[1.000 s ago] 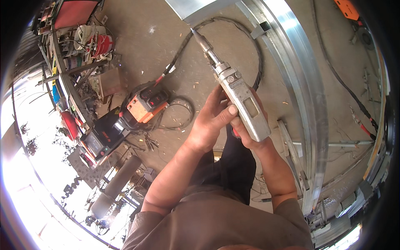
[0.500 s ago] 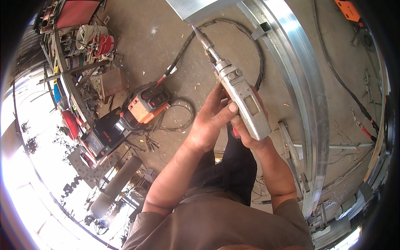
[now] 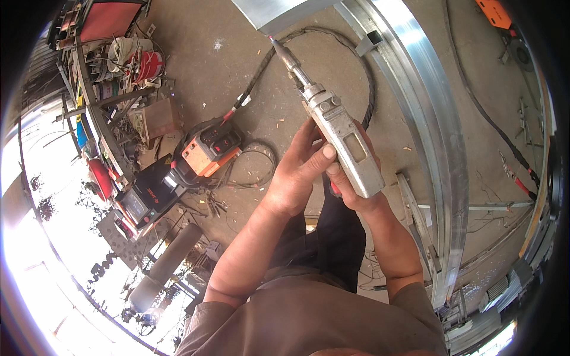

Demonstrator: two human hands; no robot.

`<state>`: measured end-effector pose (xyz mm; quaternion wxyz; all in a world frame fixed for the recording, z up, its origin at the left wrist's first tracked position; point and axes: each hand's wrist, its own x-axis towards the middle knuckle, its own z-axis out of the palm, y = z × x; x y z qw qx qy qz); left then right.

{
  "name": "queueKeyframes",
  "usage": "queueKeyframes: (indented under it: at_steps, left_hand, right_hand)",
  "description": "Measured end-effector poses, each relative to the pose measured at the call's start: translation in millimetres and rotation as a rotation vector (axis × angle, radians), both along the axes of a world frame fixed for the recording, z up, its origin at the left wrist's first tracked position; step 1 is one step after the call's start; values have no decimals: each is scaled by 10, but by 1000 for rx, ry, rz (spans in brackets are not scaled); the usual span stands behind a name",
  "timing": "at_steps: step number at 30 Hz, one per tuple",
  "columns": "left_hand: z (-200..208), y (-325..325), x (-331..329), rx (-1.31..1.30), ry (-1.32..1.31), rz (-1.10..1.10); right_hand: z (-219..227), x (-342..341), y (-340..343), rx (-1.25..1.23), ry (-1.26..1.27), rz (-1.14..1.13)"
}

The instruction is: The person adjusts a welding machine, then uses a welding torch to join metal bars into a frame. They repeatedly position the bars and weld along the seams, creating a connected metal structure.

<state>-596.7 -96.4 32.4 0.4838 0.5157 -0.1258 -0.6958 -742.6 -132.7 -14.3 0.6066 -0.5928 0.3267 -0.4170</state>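
Note:
Both my hands grip a silver handheld laser welding gun (image 3: 349, 142), whose slim nozzle (image 3: 285, 54) points up and to the left. My left hand (image 3: 297, 175) is closed round the gun's left side, its thumb lying against the body. My right hand (image 3: 358, 188) wraps the rear part from below and the right; most of its fingers are hidden behind the gun. The nozzle tip is by the lower corner of a shiny metal box section (image 3: 291, 13). I cannot tell whether they touch.
A black and orange machine (image 3: 205, 151) stands on the floor at left, with a black cable (image 3: 371, 77) looping behind the gun. Long galvanised steel beams (image 3: 439, 118) run down the right side. A cluttered rack (image 3: 98, 118) and a grey cylinder (image 3: 169, 261) are farther left.
The welding gun and both hands have shifted slightly left and up, the nozzle tip moving a little along the metal corner. My grip looks the same.

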Motion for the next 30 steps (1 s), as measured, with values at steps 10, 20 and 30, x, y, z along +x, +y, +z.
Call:
queueKeyframes:
  at_steps: [10, 20, 30]
  left_hand:
    - [7, -1, 5, -3, 1, 0]
    - [7, 6, 2, 0, -2, 26]
    - [12, -18, 16, 0, 9, 10]
  right_hand:
    - [13, -9, -2, -9, 51, 11]
    - [25, 18, -19, 15, 36, 15]
    - [21, 12, -33, 2, 16, 16]
